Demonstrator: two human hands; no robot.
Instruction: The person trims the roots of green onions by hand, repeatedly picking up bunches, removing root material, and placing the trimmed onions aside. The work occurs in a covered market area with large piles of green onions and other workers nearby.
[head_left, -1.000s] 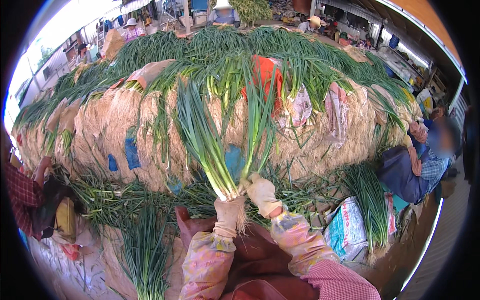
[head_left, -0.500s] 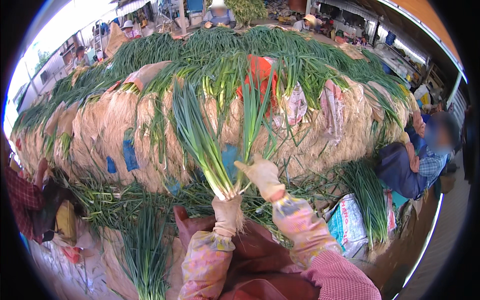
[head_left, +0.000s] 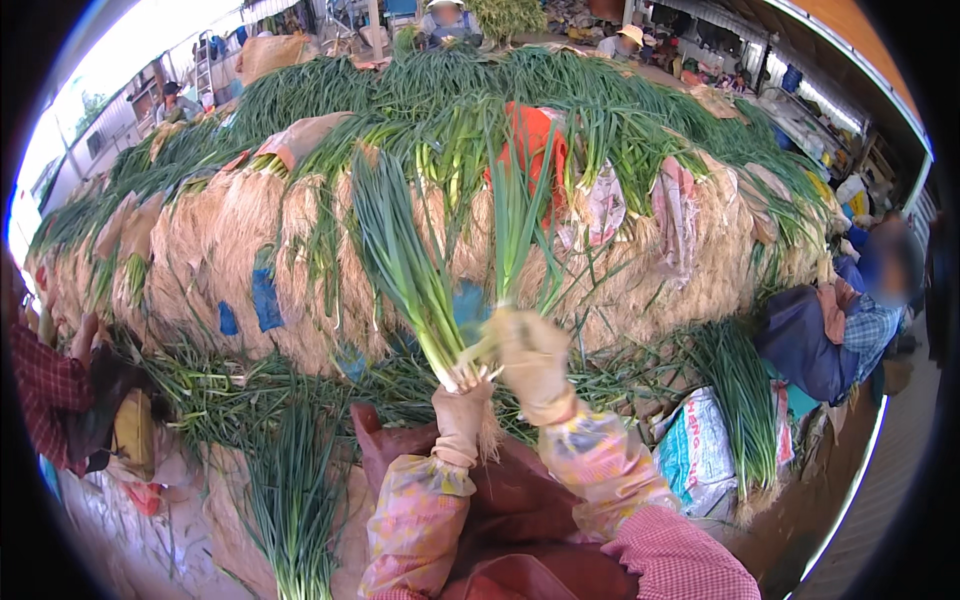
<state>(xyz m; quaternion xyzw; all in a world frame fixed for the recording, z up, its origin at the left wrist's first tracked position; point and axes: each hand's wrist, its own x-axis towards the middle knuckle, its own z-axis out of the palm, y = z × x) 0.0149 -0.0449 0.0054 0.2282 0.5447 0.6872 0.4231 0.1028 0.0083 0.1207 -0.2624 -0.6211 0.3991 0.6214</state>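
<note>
The left hand (head_left: 462, 415), in a pale tan cloth glove, is closed tight around the white root end of a bunch of long green onions (head_left: 415, 270). The bunch is over the dark red cover on the lap (head_left: 510, 520). It leans to the left, with its tips up in front of the big heap of green onions with straw-coloured roots (head_left: 590, 290). Some thin, stringy pale roots (head_left: 488, 435) hang beside the left glove.

The right hand (head_left: 530, 355), in a tan glove too, is at the right side of the bunch, just under some long, upright green leaves (head_left: 513, 230). It is blurry, so I cannot tell how hard its fingers pinch.

It seems to be picking bad bits off the stems. To do that well, the left grip should be firm but not squash the soft white ends. The right hand should take one bad leaf at a time, low down, and pull it gently away, so good stems do not snap. Scraps could go with the messy green leaves on the ground (head_left: 230, 390).
</note>
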